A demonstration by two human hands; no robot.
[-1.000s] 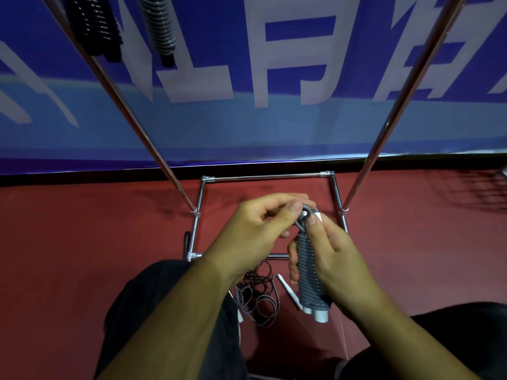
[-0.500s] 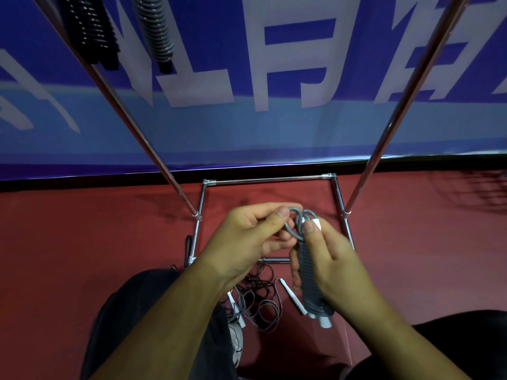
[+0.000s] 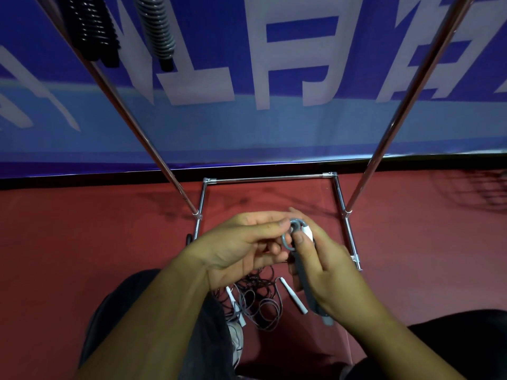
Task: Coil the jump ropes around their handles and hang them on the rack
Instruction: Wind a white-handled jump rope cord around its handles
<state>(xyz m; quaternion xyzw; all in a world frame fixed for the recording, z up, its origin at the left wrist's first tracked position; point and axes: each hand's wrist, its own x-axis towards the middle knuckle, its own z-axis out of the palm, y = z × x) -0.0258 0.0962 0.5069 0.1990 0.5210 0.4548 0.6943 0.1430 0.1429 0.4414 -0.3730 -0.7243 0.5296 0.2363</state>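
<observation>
Upper left: black coiled rope (image 3: 90, 26) and grey coiled rope (image 3: 157, 28) are hanging from rack (image 3: 143, 138). Centre: left hand (image 3: 241, 250) is pinching rope loop (image 3: 284, 241), apparently thumb against forefinger. Right of centre: right hand (image 3: 329, 275) is gripping wound grey jump rope (image 3: 307, 292). Below: loose ropes (image 3: 258, 300) are lying on floor.

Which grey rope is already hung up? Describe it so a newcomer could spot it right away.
Start at the blue banner with white characters, then go to the rack's left slanting pole. Two coiled ropes hang down at the picture's top left, by that pole's upper end. The grey coiled rope is the right-hand one, lighter with a dark tip, beside the black coiled rope.
</observation>
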